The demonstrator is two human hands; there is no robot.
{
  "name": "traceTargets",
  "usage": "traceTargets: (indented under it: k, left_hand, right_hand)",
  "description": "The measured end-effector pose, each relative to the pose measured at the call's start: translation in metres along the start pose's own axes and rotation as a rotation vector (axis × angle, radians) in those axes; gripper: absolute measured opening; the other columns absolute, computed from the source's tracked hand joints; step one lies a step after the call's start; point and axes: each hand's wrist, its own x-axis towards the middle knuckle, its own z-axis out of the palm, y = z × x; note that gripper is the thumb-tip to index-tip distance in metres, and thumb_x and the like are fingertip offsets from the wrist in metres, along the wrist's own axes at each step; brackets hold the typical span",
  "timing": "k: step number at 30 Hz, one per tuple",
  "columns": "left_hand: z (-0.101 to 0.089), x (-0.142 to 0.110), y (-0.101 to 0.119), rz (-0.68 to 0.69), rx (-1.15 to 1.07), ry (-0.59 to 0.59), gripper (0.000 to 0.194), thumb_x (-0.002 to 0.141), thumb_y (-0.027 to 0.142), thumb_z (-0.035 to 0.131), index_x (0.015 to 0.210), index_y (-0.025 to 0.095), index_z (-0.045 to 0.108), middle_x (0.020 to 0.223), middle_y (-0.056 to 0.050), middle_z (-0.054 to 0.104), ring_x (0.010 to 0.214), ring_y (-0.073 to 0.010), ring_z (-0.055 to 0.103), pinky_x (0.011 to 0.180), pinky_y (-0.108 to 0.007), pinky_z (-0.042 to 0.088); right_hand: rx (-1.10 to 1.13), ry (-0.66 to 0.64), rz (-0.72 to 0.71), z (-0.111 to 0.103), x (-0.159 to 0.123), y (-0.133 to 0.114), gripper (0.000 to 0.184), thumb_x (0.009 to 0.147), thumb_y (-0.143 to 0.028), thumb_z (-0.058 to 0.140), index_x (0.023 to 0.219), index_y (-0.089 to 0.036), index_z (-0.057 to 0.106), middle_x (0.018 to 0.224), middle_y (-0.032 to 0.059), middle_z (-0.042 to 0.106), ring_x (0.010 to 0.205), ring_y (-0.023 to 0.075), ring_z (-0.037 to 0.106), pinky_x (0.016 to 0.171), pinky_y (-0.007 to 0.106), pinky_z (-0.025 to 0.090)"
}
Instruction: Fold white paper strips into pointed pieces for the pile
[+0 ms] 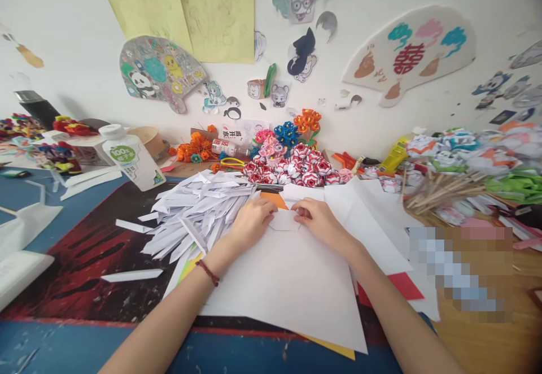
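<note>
Between my two hands is a small folded piece of white paper [284,221], held just above a large white sheet [283,275]. My left hand [253,220] pinches its left end between thumb and fingers. At the right end, my right hand [317,217] pinches it the same way. A heap of folded white paper strips [190,210] lies to the left of my left hand, partly behind my wrist. Just beyond the hands, a bit of orange paper [274,199] shows. More white sheets [364,216] spread out on the right.
Red-and-white paper flowers [311,165] sit at the back, with orange flowers [195,147] to their left. A white bottle [131,159] stands at the back left. Wooden sticks [449,190] and crumpled paper flowers [466,151] pile up at right. A white box [23,278] lies left.
</note>
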Motion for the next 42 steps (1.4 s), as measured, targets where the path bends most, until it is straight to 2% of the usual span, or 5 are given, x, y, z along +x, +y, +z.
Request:
traceTargets:
  k: [5, 14, 25, 32, 42]
  left_hand:
    - [0.001, -0.001, -0.001, 0.021, 0.003, 0.014, 0.016, 0.084, 0.012, 0.053, 0.086, 0.02, 0.067, 0.085, -0.003, 0.066, 0.084, -0.0183, 0.058, 0.072, -0.029, 0.045]
    - [0.004, -0.003, 0.0, 0.093, 0.089, -0.007, 0.023, 0.087, 0.012, 0.049, 0.096, 0.02, 0.068, 0.086, -0.004, 0.067, 0.086, -0.0184, 0.059, 0.07, -0.028, 0.044]
    - [-0.006, -0.003, 0.009, 0.272, 0.293, -0.163, 0.016, 0.091, 0.018, 0.048, 0.087, 0.014, 0.062, 0.076, -0.004, 0.06, 0.075, -0.0175, 0.053, 0.061, -0.029, 0.038]
    - [-0.008, -0.003, 0.012, 0.317, 0.378, -0.216, 0.014, 0.091, 0.017, 0.047, 0.083, 0.012, 0.057, 0.081, -0.006, 0.06, 0.079, -0.019, 0.054, 0.064, -0.03, 0.041]
    - [-0.008, -0.003, 0.015, 0.342, 0.431, -0.24, 0.011, 0.089, 0.013, 0.049, 0.082, 0.012, 0.057, 0.079, -0.008, 0.059, 0.078, -0.0208, 0.055, 0.06, -0.031, 0.042]
  right_hand:
    - [0.021, 0.006, -0.012, 0.0, 0.001, -0.001, 0.023, 0.076, -0.008, 0.063, 0.094, -0.021, 0.068, 0.082, 0.0, 0.059, 0.067, 0.0123, 0.053, 0.065, 0.025, 0.041]
    - [-0.072, 0.054, -0.156, -0.002, 0.0, -0.006, 0.017, 0.077, -0.002, 0.061, 0.072, -0.017, 0.067, 0.078, 0.0022, 0.062, 0.081, 0.0169, 0.055, 0.071, 0.028, 0.042]
    - [-0.424, -0.088, -0.313, -0.009, -0.005, -0.015, 0.021, 0.09, -0.009, 0.049, 0.08, -0.016, 0.066, 0.076, 0.004, 0.058, 0.077, 0.0168, 0.053, 0.067, 0.027, 0.041]
    - [-0.68, -0.156, -0.316, -0.008, -0.008, -0.028, 0.016, 0.088, -0.008, 0.052, 0.085, -0.015, 0.066, 0.079, 0.0046, 0.058, 0.079, 0.0183, 0.054, 0.066, 0.029, 0.039]
    - [-0.762, -0.221, -0.272, -0.005, -0.005, -0.042, 0.023, 0.085, -0.002, 0.05, 0.073, -0.016, 0.063, 0.08, 0.0078, 0.062, 0.078, 0.0212, 0.054, 0.062, 0.031, 0.038]
